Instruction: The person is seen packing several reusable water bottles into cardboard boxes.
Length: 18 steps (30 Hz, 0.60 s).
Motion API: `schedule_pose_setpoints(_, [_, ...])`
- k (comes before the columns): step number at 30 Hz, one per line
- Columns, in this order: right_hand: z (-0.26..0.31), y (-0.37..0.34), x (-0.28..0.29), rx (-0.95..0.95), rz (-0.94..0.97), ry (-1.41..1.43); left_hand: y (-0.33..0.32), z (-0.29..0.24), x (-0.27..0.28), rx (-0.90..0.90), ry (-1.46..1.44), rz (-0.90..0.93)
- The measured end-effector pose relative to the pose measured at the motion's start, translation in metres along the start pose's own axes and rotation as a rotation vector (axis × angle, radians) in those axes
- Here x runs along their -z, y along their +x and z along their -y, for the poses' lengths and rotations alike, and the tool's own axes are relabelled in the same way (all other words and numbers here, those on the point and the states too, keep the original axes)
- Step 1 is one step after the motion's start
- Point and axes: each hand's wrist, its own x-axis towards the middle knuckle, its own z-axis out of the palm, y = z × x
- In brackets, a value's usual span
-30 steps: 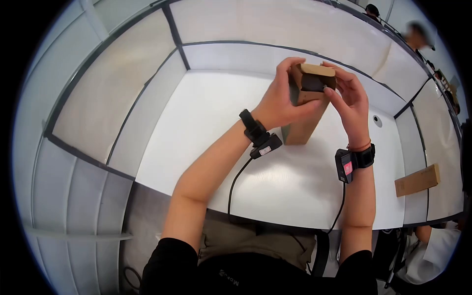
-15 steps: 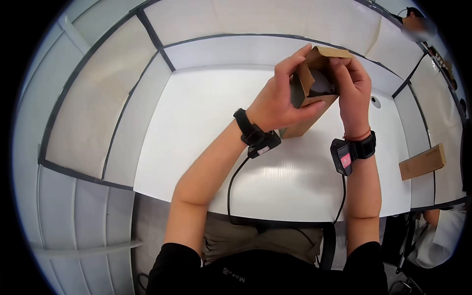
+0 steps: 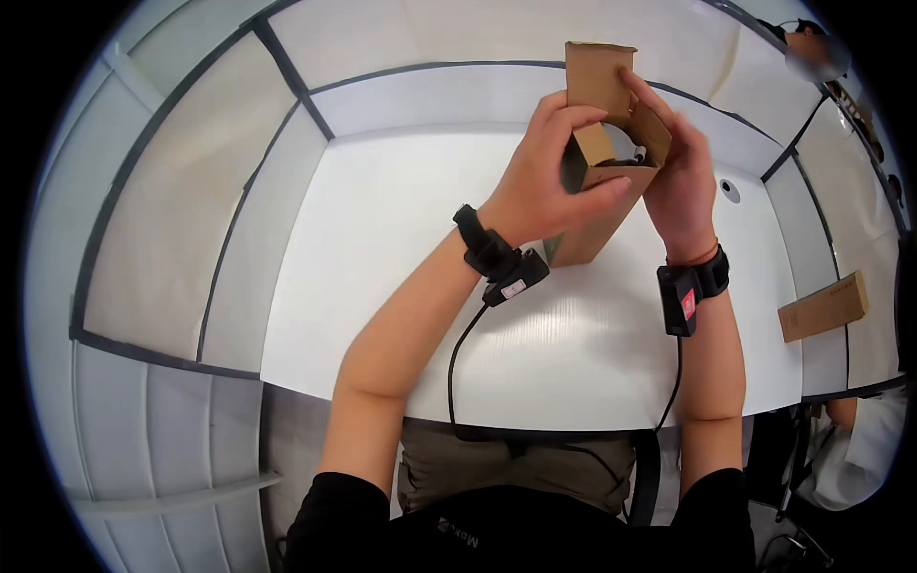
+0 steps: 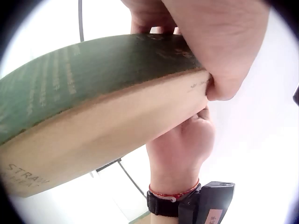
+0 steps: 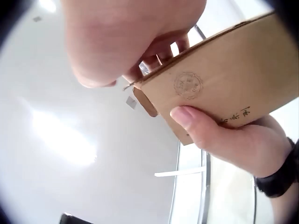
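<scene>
A tall brown cardboard box (image 3: 602,215) with a dark green side (image 4: 93,74) stands tilted above the white table. Its top is open and the flaps stand up, the tallest flap (image 3: 597,72) at the far edge. Inside, a pale rounded thing (image 3: 619,143) shows in part. My left hand (image 3: 544,181) grips the box near its mouth, thumb (image 5: 203,126) across the front face and fingers around the green side. At the opposite side is my right hand (image 3: 683,177), one finger extended to the tall flap; its other fingers (image 5: 163,52) show past the box edge.
Another brown box (image 3: 823,306) leans at the right partition. Partition panels (image 3: 458,100) enclose the white table (image 3: 382,248) at the back and sides. Cables run from both wrist cameras toward the front edge. Other people are beyond the panels at the right.
The top flaps have gone from folded over the mouth to standing up, showing the inside. My right hand has shifted along the flaps, while my left hand keeps its grip.
</scene>
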Motion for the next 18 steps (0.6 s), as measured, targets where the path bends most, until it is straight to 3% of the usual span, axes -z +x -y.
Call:
schedule_pose_setpoints(3, [-0.003,-0.002,-0.001,-0.144,-0.027,-0.158,0.001,0.010,0.003,-0.033,-0.012,0.021])
schedule_pose_setpoints(6, [-0.005,-0.002,0.006,-0.114,-0.036,-0.201,-0.003,0.008,-0.003,-0.021,-0.021,-0.063])
schedule_pose_setpoints(7, [-0.011,0.000,0.005,0.018,-0.114,-0.160,0.000,0.008,-0.005,-0.103,-0.059,-0.090])
schedule_pose_setpoints(9, [-0.010,-0.001,0.005,0.104,-0.126,-0.227,0.006,0.006,-0.009,-0.263,-0.135,-0.142])
schedule_pose_setpoints(10, [-0.008,-0.002,0.005,0.146,-0.137,-0.261,0.007,0.003,-0.008,-0.256,-0.118,-0.129])
schedule_pose_setpoints(12, [-0.004,-0.004,0.007,0.146,-0.022,-0.200,0.005,-0.005,-0.004,-0.238,-0.091,-0.101])
schedule_pose_setpoints(15, [-0.002,-0.003,0.012,0.182,0.182,-0.167,0.007,-0.003,0.005,-0.241,0.183,-0.024])
schedule_pose_setpoints(18, [0.000,-0.004,0.007,0.124,0.082,-0.320,0.008,-0.005,0.003,-0.224,0.119,-0.063])
